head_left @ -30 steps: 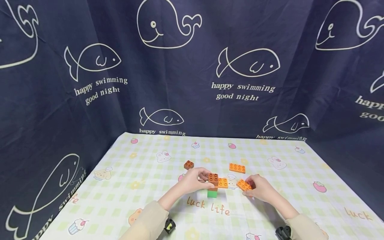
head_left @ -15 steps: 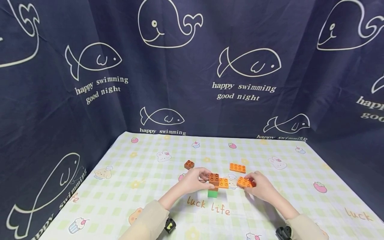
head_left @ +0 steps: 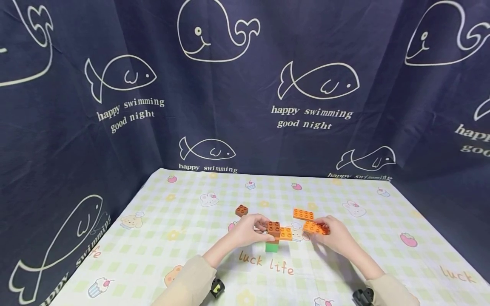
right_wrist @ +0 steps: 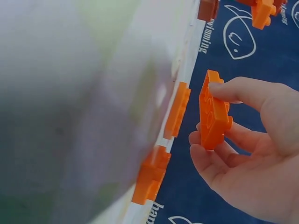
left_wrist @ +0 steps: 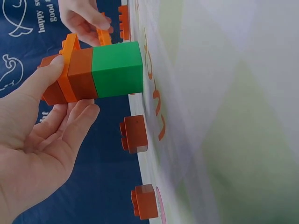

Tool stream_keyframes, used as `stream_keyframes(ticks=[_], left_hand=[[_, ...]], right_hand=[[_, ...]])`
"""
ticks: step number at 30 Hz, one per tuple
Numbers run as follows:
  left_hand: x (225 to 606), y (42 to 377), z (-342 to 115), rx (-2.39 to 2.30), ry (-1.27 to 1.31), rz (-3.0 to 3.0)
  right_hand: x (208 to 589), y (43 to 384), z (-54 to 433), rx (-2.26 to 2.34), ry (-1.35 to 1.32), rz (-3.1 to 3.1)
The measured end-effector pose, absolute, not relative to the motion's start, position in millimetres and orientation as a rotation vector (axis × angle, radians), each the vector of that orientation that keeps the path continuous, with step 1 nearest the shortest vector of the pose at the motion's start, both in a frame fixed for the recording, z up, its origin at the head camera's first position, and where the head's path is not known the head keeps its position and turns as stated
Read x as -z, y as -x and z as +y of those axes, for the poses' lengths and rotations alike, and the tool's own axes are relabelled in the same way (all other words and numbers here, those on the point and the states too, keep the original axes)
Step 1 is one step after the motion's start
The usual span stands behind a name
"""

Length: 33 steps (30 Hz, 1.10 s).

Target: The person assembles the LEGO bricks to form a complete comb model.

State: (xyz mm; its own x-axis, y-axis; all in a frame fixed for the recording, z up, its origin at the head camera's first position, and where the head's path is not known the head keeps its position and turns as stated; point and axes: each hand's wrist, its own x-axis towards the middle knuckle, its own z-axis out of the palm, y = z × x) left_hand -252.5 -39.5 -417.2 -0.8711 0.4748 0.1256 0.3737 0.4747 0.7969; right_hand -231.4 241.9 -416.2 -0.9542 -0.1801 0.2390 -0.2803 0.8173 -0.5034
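Note:
My left hand (head_left: pixel 246 230) grips a small stack of toy building bricks. From the bottom it runs green brick (left_wrist: pixel 117 70), brown brick (left_wrist: pixel 81 74), flat orange plate (left_wrist: pixel 70 60) and another brown brick (head_left: pixel 273 227). The stack's orange plate juts out to the right of the tower in the head view. Thumb and fingertips hold the stack from opposite sides near its upper bricks. To the right, my right hand (head_left: pixel 334 236) pinches a loose orange eight-stud plate (head_left: pixel 314 228) by its edges, held above the table, studs up. The right fingers partly cover that plate.
Behind the right hand lies a flat orange plate (head_left: pixel 303 213). A brown brick (head_left: pixel 241 210) sits beyond the left hand, and another brown brick (left_wrist: pixel 135 134) shows in the left wrist view. The right wrist view has a further orange brick (right_wrist: pixel 153 176) on the patterned tablecloth (head_left: pixel 214 263).
My right hand has turned the loose orange plate from slanting to nearly level across the head view, moving it slightly away from me. The left hand keeps the stack in place.

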Motion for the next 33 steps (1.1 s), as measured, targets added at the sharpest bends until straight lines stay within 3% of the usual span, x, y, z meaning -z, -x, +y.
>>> stream_keyframes(ticks=[33], left_hand=[[416.8,251.5,-40.6,-1.367,-0.756,2.596]], right_hand=[[385.0,223.4,221.2,-0.875,-0.479,-2.622]])
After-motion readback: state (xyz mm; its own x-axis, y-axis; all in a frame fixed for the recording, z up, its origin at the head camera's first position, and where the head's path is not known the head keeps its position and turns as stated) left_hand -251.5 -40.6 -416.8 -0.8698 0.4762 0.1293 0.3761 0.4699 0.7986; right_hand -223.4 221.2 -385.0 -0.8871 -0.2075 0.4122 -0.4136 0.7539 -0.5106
